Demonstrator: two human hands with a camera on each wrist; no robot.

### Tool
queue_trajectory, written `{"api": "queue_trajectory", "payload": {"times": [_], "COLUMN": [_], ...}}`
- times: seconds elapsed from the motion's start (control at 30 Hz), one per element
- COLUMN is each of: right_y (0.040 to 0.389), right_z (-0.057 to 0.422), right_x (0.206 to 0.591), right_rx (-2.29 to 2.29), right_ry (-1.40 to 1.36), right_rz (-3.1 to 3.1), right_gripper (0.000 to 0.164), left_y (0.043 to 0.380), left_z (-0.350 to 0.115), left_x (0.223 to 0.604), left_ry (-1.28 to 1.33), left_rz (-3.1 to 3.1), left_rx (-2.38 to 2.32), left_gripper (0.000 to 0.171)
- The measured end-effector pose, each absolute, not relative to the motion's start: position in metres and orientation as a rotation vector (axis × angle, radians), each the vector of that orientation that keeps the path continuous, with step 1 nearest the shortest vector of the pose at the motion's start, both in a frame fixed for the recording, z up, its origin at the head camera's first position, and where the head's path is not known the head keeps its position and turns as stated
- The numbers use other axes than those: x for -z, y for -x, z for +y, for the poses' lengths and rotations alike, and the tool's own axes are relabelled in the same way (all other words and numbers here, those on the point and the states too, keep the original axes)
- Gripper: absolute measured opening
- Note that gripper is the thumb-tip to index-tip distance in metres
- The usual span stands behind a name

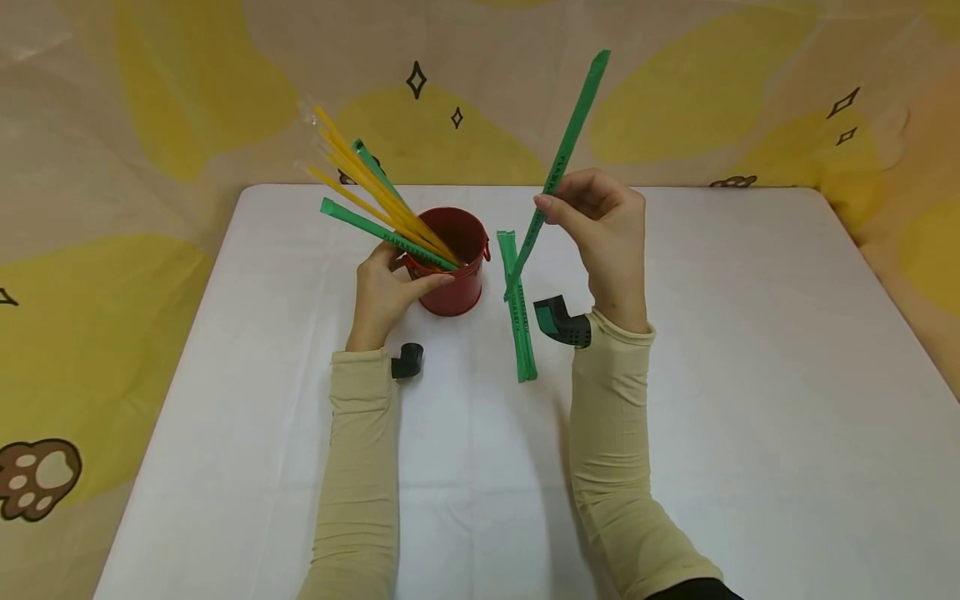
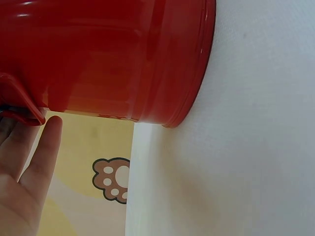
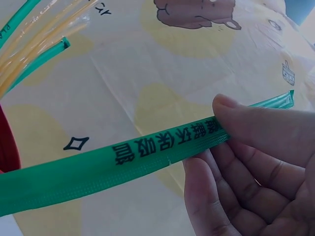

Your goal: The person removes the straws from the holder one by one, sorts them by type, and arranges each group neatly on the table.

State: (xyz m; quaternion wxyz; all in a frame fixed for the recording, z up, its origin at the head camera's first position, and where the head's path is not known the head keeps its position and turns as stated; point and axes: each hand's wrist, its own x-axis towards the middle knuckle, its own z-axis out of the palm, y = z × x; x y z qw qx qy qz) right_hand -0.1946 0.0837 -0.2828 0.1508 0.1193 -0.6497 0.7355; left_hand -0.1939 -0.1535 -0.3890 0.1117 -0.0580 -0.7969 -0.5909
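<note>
White table (image 1: 765, 450), beige backdrop (image 1: 510, 50) with yellow patches (image 1: 705, 92), paw print (image 1: 40, 481), perhaps a cropped bear figure (image 3: 194, 14)

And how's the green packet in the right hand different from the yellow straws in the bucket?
The green packet is solid green with black writing; the yellow straws show through clear wrapping. The right hand pinches the green packet; the yellow straws lean in the bucket. Both are long and thin.

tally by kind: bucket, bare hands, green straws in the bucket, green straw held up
Glossy red round bucket: 1
Bare hands, left hand and right hand: 2
Slim green wrapped straws in the bucket: 2
Held green wrapped straw: 1
Total: 6
</note>
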Motion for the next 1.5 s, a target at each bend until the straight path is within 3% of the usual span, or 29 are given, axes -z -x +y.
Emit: {"api": "queue_trajectory", "payload": {"times": [0.83, 1.5], "right_y": [0.197, 0.211], "right_z": [0.09, 0.11], "right_x": [0.288, 0.306], "right_rx": [-2.123, -1.926], "right_ry": [-0.283, -0.153], "right_rz": [-1.927, -2.415], "right_gripper": [0.007, 0.01], "left_y": [0.193, 0.194], "left_z": [-0.154, -0.154], "left_x": [0.391, 0.391], "left_ry": [0.161, 0.171], "left_rz": [-2.355, -2.339], "left_rx": [1.722, 1.732], "left_gripper": [0.065, 0.064]}}
